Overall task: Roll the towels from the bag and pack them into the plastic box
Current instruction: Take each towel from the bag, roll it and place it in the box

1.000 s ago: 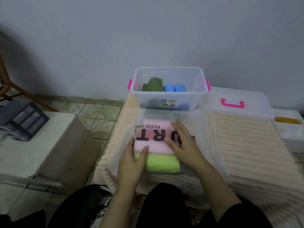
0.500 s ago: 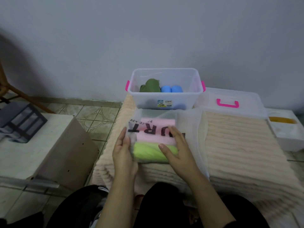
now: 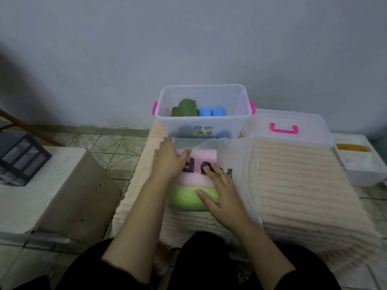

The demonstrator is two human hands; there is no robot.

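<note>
- The folded towels, pink towel (image 3: 196, 162) over green towel (image 3: 184, 198), lie inside the thin bag (image 3: 234, 160) just before the plastic box (image 3: 204, 124).
- Left hand (image 3: 167, 162) and right hand (image 3: 222, 191) rest flat, fingers straight, gripping nothing.
- Soft, light, floppy (bag film likely slippery): best taken by the stack's near edge.

Dim, flat indoor light, a soft shadow darkening the wall's left side, slight blur and wide-angle bending toward the edges.
</note>
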